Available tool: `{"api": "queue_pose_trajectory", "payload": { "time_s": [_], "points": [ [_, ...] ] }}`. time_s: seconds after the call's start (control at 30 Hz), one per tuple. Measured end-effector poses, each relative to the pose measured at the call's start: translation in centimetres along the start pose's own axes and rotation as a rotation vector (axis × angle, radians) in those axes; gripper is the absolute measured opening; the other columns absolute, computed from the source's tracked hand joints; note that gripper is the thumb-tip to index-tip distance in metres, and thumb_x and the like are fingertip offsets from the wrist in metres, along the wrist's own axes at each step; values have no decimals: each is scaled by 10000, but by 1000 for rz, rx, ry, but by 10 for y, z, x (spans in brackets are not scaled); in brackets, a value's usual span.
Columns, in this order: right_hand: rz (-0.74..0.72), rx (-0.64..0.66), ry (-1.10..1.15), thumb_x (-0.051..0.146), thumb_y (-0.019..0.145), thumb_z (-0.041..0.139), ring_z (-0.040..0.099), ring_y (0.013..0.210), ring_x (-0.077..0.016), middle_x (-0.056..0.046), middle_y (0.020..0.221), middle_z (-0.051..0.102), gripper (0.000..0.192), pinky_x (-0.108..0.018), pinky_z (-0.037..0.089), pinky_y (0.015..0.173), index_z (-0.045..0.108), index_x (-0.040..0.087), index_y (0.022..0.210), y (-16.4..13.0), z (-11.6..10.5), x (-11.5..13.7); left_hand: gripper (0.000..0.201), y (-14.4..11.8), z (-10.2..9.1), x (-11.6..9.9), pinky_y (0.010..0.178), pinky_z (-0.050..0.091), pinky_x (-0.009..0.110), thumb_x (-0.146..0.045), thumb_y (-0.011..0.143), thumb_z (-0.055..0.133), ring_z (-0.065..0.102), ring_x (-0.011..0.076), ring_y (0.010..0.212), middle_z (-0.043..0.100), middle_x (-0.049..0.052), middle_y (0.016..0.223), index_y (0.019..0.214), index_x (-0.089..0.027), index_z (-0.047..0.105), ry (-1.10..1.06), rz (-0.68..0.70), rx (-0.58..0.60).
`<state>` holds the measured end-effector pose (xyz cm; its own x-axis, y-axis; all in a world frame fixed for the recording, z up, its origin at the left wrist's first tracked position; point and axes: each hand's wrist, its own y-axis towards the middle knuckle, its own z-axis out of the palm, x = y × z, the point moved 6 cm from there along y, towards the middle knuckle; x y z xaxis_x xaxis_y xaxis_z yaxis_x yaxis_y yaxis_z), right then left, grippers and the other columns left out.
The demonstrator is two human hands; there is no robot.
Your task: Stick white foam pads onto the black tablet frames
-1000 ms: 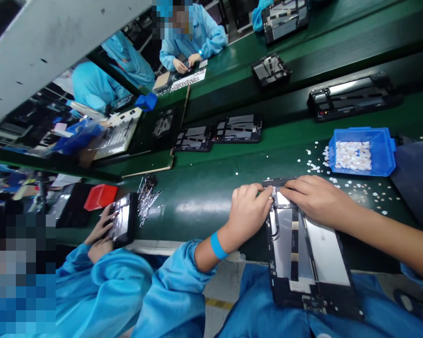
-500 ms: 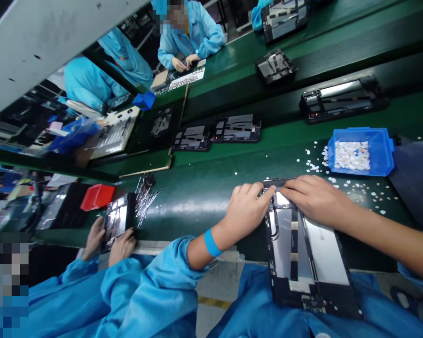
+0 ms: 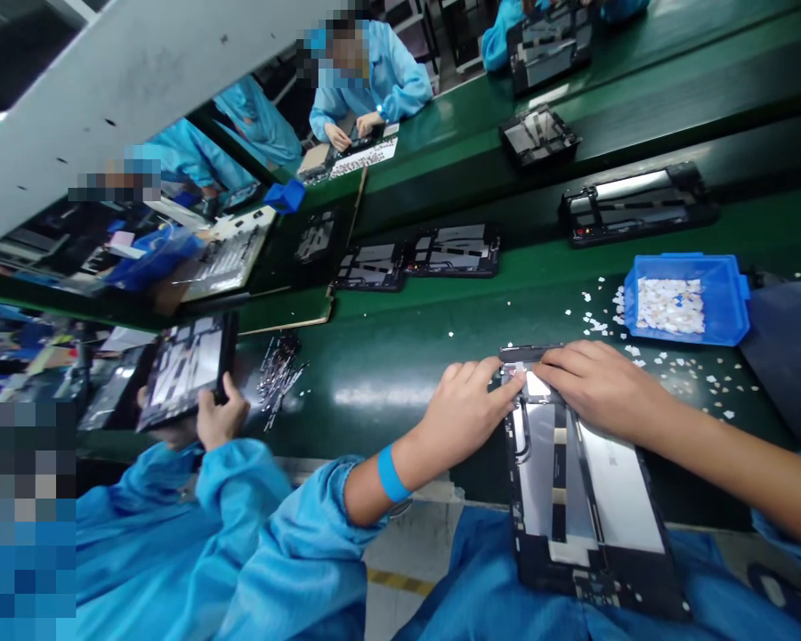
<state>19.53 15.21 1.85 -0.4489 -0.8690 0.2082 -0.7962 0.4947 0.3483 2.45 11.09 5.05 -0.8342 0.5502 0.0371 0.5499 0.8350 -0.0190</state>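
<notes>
An opened tablet (image 3: 604, 472) with bare batteries and flex cables leans between the bench edge and my lap. My left hand (image 3: 464, 405) grips its upper left corner, thumb near the top and other fingers curled at the edge. Across the upper right part lies my right hand (image 3: 594, 383), its fingers bent together and fingertips pressed beside a small white patch. The two hands' fingertips are close together. Any small part under them is too small to make out.
A blue bin (image 3: 727, 303) of small white pieces stands at right, with loose pieces scattered round it. More opened tablets (image 3: 457, 249) lie along the green bench (image 3: 374, 356). At left a co-worker holds a tablet (image 3: 187, 361) near thin strips (image 3: 279, 374).
The co-worker at left has lifted a tablet up and leftward, and it now covers the red bin. My hands stay at the top of my tablet; the view has shifted slightly.
</notes>
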Motion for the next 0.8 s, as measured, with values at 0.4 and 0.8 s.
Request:
{"api": "queue_pose_trajectory", "payload": {
  "time_s": [0.4, 0.8],
  "points": [
    [605, -131, 53, 326, 1010, 577, 746, 1015, -370, -148, 1183, 759, 337, -523, 607, 798, 645, 314, 1340, -104, -51, -8, 538, -71, 28, 6, 924, 581, 387, -313, 1046, 517, 639, 215, 1057, 620, 112, 1250, 1576, -253, 456, -886, -444, -119],
    [374, 44, 339, 368, 1038, 489, 743, 949, -256, -146, 1146, 747, 531, -385, 625, 767, 510, 152, 1523, -33, -42, 69, 584, -160, 36, 79, 1243, 431, 449, -420, 1016, 479, 460, 273, 1514, 496, 30, 1631, 1587, -300, 457, -1042, -993, -439]
  ]
}}
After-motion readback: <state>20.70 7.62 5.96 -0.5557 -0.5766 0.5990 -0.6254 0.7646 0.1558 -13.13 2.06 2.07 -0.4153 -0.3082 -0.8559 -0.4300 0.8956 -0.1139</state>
